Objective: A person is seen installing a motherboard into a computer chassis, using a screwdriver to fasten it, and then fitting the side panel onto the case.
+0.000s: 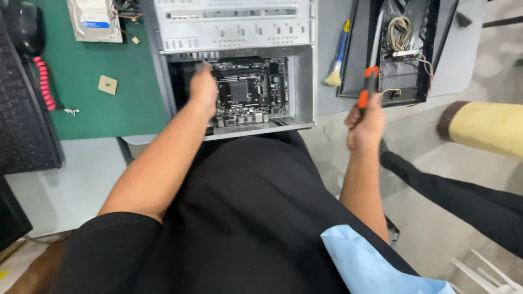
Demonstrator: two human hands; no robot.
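Screwdriver gripped tight in right hand, clear of case; left hand reaches inside by circuit board, fingers' grip hidden.

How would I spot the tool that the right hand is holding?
Start at the open grey computer case in the middle of the desk and look right. There the right hand holds up a screwdriver. Its orange and black handle sets it apart from the blue-handled brush lying nearby.
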